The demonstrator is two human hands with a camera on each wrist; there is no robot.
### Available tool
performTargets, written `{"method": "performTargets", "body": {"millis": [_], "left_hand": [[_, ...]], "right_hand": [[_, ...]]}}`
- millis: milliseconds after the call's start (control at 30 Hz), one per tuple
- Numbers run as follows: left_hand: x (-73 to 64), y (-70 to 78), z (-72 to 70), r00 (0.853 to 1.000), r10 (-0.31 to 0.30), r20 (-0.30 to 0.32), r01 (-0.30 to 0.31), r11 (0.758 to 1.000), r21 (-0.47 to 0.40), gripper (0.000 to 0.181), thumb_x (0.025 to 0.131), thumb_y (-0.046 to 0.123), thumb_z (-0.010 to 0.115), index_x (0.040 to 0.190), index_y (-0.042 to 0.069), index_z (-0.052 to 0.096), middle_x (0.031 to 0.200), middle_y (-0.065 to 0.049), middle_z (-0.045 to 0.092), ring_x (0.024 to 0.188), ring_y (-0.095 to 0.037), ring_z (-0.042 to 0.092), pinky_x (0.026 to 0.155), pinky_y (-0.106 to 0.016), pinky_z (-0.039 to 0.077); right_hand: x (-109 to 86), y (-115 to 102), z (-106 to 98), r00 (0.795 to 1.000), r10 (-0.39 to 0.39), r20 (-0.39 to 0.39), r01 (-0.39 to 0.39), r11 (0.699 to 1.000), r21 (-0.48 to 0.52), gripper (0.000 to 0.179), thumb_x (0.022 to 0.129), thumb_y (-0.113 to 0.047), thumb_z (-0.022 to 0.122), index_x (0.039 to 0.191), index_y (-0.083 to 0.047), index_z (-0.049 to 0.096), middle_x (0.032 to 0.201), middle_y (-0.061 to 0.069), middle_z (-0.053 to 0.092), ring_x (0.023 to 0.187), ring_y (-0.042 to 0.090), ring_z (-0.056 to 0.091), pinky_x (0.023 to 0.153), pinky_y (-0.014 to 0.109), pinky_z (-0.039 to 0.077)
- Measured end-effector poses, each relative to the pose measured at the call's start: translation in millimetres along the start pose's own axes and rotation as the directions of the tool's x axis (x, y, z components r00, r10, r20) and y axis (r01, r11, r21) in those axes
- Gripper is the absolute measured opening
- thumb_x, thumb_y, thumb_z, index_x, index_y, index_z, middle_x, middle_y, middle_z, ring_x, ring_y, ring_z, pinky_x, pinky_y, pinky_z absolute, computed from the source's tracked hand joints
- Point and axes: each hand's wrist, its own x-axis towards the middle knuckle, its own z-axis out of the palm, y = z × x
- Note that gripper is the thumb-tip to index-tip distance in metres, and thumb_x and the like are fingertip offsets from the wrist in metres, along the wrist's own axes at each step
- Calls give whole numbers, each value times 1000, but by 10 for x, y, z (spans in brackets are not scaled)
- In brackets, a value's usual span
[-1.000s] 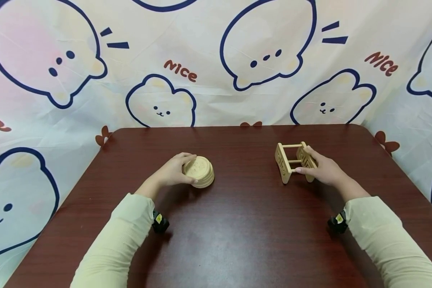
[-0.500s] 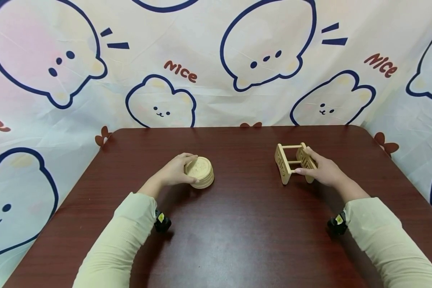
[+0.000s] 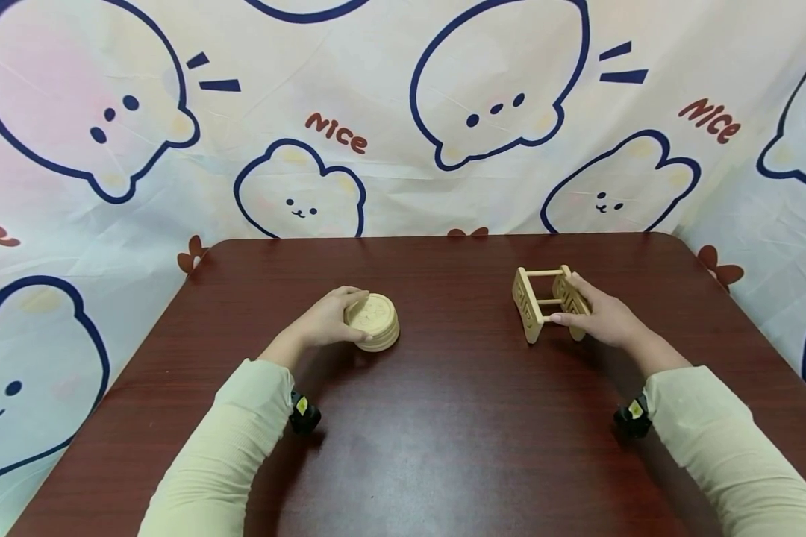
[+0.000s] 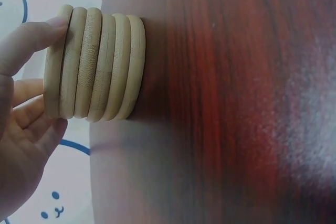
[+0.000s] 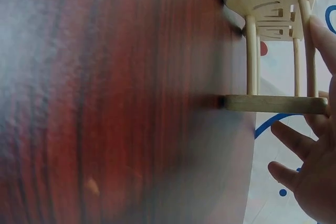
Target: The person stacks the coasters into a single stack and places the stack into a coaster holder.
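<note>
A stack of several round wooden coasters [image 3: 375, 316] stands on the table at mid-left, their edges plain in the left wrist view. My left hand [image 3: 324, 319] holds the stack's top coaster [image 4: 54, 72] by its rim, thumb on the near side and fingers at the far side. To the right, an open-frame wooden coaster rack [image 3: 530, 307] with two slotted end panels joined by thin rods stands on its feet. My right hand [image 3: 607, 319] grips its right end, the thumb at a front rod and a finger over the panel's top. In the right wrist view other fingers [image 5: 291, 141] spread off the rack.
The dark red-brown table [image 3: 443, 418] has a glossy surface and rounded far corners. A white cloth [image 3: 403, 186] printed with cartoon bears hangs behind and beside it. Black cameras are strapped at both wrists, below pale sleeves [image 3: 225, 440].
My left forearm has shifted very slightly to the right. The coasters, the rack and the right hand's grip look the same.
</note>
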Motion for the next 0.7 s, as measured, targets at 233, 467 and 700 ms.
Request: {"method": "performTargets", "body": {"millis": [233,467,700], "left_hand": [[-2,-7,1,1000,-20,23,21,999,-47,79,66,29,74,129,-2,37,127,-17,36,116,-27,34,94,-41,28],[-6,-30,11,997,-66,28,69,993,-96,73,73,36,67,131,2,36,129,-15,35,116,-25,33,95,-41,26],[-17,-19,14,996,-86,6,86,988,-126,59,82,34,57,130,4,39,127,-16,38,117,-28,33,95,-43,26]], "right_hand": [[-14,-4,10,1000,-20,-18,20,1000,-8,96,72,-61,52,140,-9,8,135,26,20,113,42,32,86,57,28],[-10,-24,-5,998,-49,-31,48,999,-6,95,73,-59,53,139,-6,10,133,29,24,110,41,36,85,56,29],[-65,-83,-47,995,-82,-62,82,997,2,91,76,-54,53,138,-3,12,135,26,20,114,43,31,87,57,27]]}}
